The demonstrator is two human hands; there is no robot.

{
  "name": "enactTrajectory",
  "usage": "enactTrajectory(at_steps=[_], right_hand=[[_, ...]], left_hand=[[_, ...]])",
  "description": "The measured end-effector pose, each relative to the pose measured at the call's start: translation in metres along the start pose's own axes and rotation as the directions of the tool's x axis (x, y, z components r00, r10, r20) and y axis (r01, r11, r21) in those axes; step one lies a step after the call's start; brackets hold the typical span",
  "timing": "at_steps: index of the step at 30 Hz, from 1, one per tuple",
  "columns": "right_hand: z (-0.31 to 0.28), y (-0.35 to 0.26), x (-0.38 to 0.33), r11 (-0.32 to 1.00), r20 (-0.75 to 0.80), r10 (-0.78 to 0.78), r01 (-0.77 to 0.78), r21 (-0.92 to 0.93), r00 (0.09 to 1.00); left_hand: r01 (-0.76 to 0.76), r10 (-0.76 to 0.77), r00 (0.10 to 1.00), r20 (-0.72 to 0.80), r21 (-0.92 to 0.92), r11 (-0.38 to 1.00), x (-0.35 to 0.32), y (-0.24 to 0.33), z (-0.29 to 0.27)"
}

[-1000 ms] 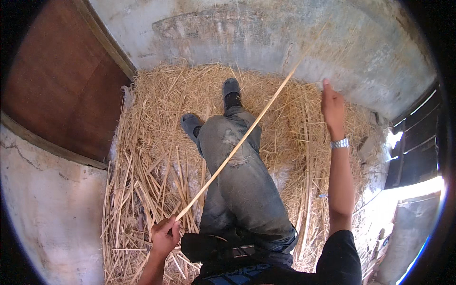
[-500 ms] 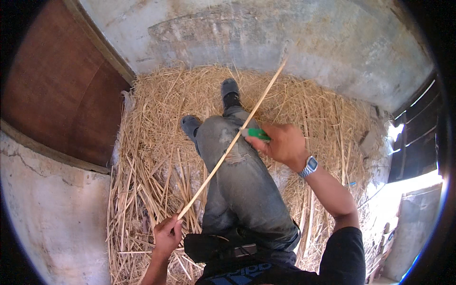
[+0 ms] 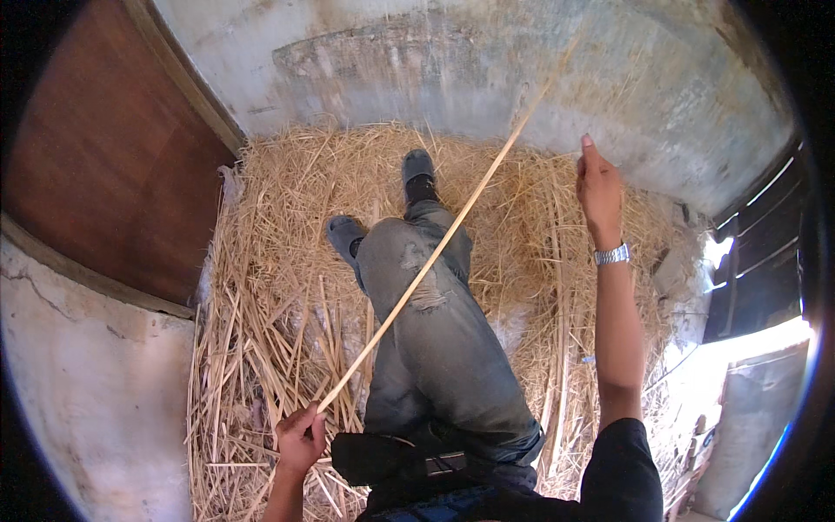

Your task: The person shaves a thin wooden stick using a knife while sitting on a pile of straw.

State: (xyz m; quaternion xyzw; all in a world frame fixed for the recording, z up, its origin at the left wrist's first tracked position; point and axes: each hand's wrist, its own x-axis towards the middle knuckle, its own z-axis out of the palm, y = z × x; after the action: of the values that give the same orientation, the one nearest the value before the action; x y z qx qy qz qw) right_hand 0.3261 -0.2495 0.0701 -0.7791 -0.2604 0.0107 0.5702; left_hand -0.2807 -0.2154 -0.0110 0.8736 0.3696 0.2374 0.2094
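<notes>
A long, thin, pale bamboo strip (image 3: pixel 452 228) slants across my legs, its far end rising in front of the wall. My left hand (image 3: pixel 301 435) pinches its near end between thumb and fingers. Out to the right of the strip and apart from it, my right hand (image 3: pixel 600 193) is raised with its fingers curled and thumb extended, a metal watch on the wrist. What those fingers hold is hidden; the green tool seen in them earlier does not show now.
Pale shavings (image 3: pixel 513 226) and split strips (image 3: pixel 252 348) cover the floor around my legs (image 3: pixel 452 348). A plastered wall (image 3: pixel 391 70) stands ahead, with a brown panel (image 3: pixel 122 174) at left. Dark slats (image 3: pixel 761 252) and bright gaps lie at right.
My right hand has left the strip, moving up and right, and the green tool has gone from sight. The strip's far end reaches farther up and right; my left hand stays nearly in place.
</notes>
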Motion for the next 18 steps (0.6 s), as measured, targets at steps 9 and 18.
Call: enactTrajectory(at_steps=[9,18], right_hand=[[0.052,-0.055,-0.055,0.855,0.383,0.032,-0.224,0.467,0.923],[0.066,-0.059,-0.105,0.944,0.523,-0.009,-0.166,0.286,0.852]], left_hand=[[-0.054,0.055,0.997,-0.048,0.014,0.998,0.012,0.001,-0.004],[-0.08,0.084,0.995,-0.05,0.086,0.993,0.024,0.015,-0.003]])
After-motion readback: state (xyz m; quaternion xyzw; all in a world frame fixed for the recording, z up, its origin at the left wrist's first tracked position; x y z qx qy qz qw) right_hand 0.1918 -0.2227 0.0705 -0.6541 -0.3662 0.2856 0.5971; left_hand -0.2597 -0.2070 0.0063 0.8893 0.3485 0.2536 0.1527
